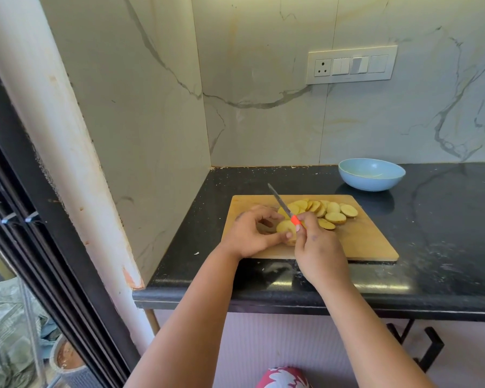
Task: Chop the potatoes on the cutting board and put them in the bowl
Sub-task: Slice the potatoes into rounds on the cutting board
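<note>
Head view shows a potato piece [285, 229] near the cutting board's [370, 242] left edge, pinned by the curled fingers of the left hand [249, 233] so it cannot roll. Right hand [317, 247] grips the orange-handled knife [284, 209], blade angled far-left above it. Cut slices [328, 212] lie fanned to the right, toward the blue bowl [371, 173] farther back on the worktop [445, 233].
</note>
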`<state>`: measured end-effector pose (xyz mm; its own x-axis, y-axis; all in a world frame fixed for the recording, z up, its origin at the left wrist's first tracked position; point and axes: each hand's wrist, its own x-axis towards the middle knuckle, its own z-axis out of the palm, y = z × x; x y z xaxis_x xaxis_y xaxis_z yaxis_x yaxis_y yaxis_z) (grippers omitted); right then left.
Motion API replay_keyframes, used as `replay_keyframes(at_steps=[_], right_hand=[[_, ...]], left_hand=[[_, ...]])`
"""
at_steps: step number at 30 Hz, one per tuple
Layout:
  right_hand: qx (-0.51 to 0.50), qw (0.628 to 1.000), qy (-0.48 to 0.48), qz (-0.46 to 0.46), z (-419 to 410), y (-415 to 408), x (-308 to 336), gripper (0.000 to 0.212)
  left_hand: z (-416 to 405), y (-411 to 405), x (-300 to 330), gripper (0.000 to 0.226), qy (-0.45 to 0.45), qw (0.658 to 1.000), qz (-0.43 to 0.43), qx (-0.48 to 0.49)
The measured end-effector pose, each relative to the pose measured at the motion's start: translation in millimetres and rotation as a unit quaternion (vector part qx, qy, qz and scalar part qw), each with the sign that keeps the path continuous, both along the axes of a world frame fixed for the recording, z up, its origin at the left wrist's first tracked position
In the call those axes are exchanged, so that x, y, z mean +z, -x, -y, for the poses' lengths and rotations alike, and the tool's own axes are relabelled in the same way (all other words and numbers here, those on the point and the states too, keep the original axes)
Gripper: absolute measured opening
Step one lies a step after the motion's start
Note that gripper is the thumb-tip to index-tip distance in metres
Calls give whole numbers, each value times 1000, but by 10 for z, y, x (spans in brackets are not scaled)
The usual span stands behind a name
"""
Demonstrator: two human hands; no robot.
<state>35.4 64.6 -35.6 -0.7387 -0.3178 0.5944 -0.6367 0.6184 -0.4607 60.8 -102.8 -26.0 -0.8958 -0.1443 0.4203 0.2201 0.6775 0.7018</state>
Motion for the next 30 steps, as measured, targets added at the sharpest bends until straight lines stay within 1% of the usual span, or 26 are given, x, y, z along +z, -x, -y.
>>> replay_keyframes(at_steps=[2,4,5,7,9,12,14,18,22,24,28,30], right_hand=[[22,1000,10,9,15,6,-19,16],[23,996,76,43,-7,31,-18,13],[11,990,123,65,-26,57,-9,12],[-27,971,208,114,-66,110,14,16],[-46,956,248,148,-83,156,12,18],[-44,962,236,134,-58,164,-13,17],[-40,964,228,132,-42,168,-20,17],[-43,967,213,135,-48,173,-14,18],[-38,972,196,124,-46,155,-13,21],[-35,975,187,116,-42,135,-11,25],[-16,989,137,50,-31,10,-10,32],[-10,994,102,34,-3,-63,-20,33]], left_hand=[[-25,-6,-6,57,25,1000,4,2],[-54,-14,-6,71,65,998,-2,-1],[-73,-17,1,74,87,996,-3,3],[-124,-21,26,74,124,992,0,23],[-196,-14,44,72,147,987,0,63],[-268,39,37,68,179,977,7,118],[-254,59,28,61,173,978,13,111],[-184,59,13,59,123,989,11,78],[-97,53,14,55,5,997,-36,63],[-54,58,6,51,-34,997,-36,55],[-32,37,20,29,-64,994,7,85],[-20,20,37,25,-55,994,16,95]])
